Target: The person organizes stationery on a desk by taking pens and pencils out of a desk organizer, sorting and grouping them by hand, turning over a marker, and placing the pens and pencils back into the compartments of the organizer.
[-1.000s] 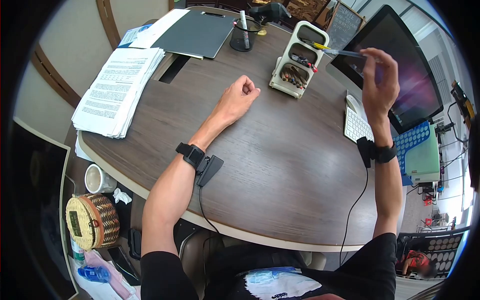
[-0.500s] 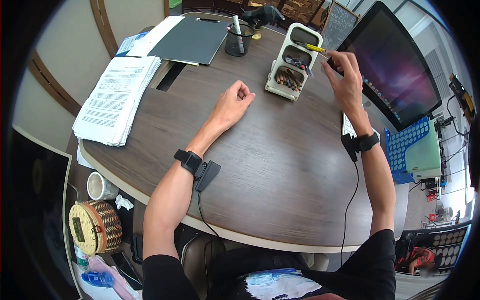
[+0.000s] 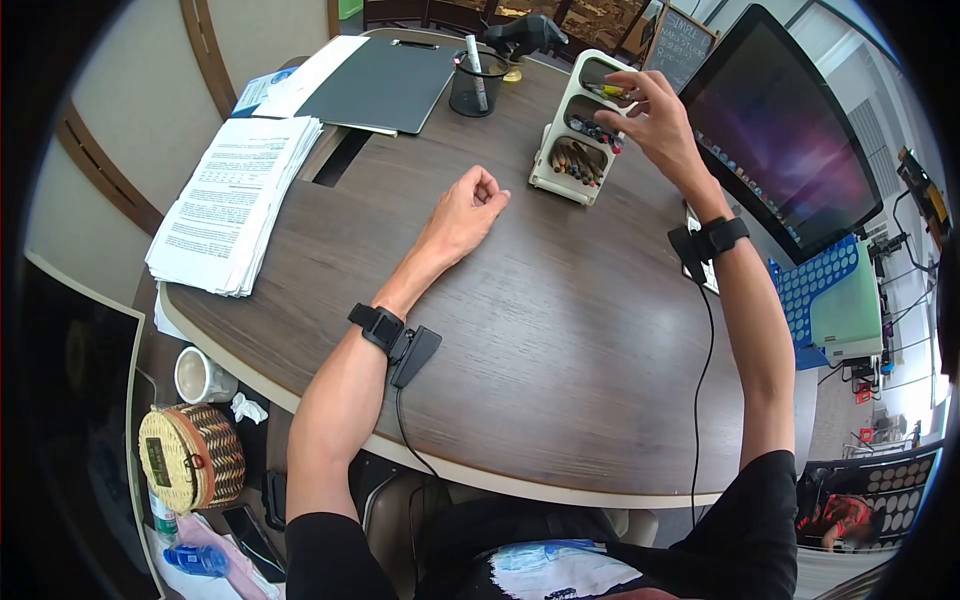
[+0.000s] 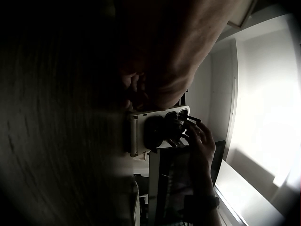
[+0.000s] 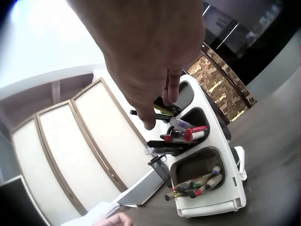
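My left hand [image 3: 465,215] rests on the table with loosely curled fingers and holds nothing. My right hand [image 3: 655,120] reaches over the upper part of a white three-compartment pen organizer [image 5: 231,188]. Its thumb and fingers are spread apart around a yellow-and-black slim tool [image 5: 164,111] in the top compartment, with the thumb tip overlapping a dark stick-like piece beside it. Pens, one with a red cap [image 5: 195,133], lie in the middle compartment. Brown pencils [image 3: 575,160] with coloured ends fill the lowest one.
Behind the organizer stands a monitor [image 3: 785,130], with a keyboard [image 3: 700,270] below it. A black mesh cup [image 3: 478,95] with a marker stands at the back, beside a dark clipboard [image 3: 380,85]. Stacked papers [image 3: 235,200] lie at left. A woven basket [image 3: 190,455] sits below the table edge.
My right hand let go of a clear pen, which dropped toward the middle compartment. It then moved left to the organizer's top compartment. The left hand stayed resting on the table.
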{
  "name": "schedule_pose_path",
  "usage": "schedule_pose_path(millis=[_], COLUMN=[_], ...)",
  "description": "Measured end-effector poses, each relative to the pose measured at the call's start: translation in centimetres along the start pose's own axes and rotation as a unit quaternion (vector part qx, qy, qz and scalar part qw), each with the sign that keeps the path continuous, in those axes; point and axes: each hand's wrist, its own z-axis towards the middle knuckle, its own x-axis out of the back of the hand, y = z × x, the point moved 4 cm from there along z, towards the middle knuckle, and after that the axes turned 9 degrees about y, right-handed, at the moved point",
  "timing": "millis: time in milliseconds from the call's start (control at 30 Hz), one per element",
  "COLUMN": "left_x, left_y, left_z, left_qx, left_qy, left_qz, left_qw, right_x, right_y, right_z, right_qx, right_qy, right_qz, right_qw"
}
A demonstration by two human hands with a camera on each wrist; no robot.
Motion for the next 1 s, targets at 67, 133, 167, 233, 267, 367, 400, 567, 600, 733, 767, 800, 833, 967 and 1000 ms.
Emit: schedule_pose_path(millis=[67, 133, 167, 233, 267, 367, 400, 567, 600, 733, 767, 800, 833, 967, 1000], left_x=[0.0, 0.0, -0.1, 0.0, 0.0, 0.1, 0.1, -0.1, -0.1, 0.0, 0.0, 0.1, 0.1, 0.0, 0.0], left_y=[0.0, 0.0, 0.1, 0.0, 0.1, 0.2, 0.2, 0.2, 0.3, -0.1, 0.0, 0.2, 0.4, 0.1, 0.0], left_z=[0.0, 0.0, 0.0, -0.1, -0.1, -0.1, -0.1, -0.2, -0.2, 0.0, -0.1, -0.2, -0.2, 0.0, 0.1], left_qx=[-0.001, 0.002, 0.001, 0.014, 0.014, 0.004, 0.004, 0.003, 0.008, -0.013, -0.012, -0.006, 0.000, -0.007, -0.004], left_qy=[-0.001, 0.002, 0.001, -0.004, -0.004, 0.005, 0.004, 0.003, 0.001, 0.008, 0.007, 0.004, 0.001, 0.003, 0.000], left_qz=[0.002, 0.010, 0.010, 0.004, 0.004, 0.007, 0.008, 0.007, 0.010, -0.001, -0.001, 0.003, 0.008, 0.018, 0.014], left_qw=[1.000, 1.000, 1.000, 1.000, 1.000, 1.000, 1.000, 1.000, 1.000, 1.000, 1.000, 1.000, 1.000, 1.000, 1.000], right_x=[-0.5, -1.0, -1.2, -1.7, -1.7, -1.2, -1.2, -0.2, -0.2, 1.5, 2.4, 3.4, 4.3, 6.2, 6.4], right_y=[-0.7, -1.0, -1.1, -0.3, -0.4, 0.1, 0.1, 0.0, -0.3, -1.2, -1.2, -1.3, -1.5, -2.0, -2.3], right_z=[0.1, 0.4, 0.6, 1.1, 1.3, 1.4, 1.5, 0.6, 0.4, -2.0, -2.9, -4.1, -5.6, -13.7, -16.2], right_qx=[0.003, 0.002, -0.009, 0.026, 0.061, 0.017, 0.019, 0.017, 0.013, -0.050, -0.065, -0.080, -0.083, -0.112, -0.177], right_qy=[-0.001, -0.004, -0.014, -0.007, -0.001, 0.025, 0.023, 0.018, 0.008, 0.015, 0.042, 0.069, 0.092, 0.078, 0.051], right_qz=[-0.006, -0.054, -0.056, -0.061, -0.066, -0.033, -0.032, -0.110, -0.114, -0.087, -0.084, -0.082, -0.067, -0.036, -0.003], right_qw=[1.000, 0.999, 0.998, 0.998, 0.996, 0.999, 0.999, 0.994, 0.993, 0.995, 0.993, 0.991, 0.990, 0.990, 0.983])
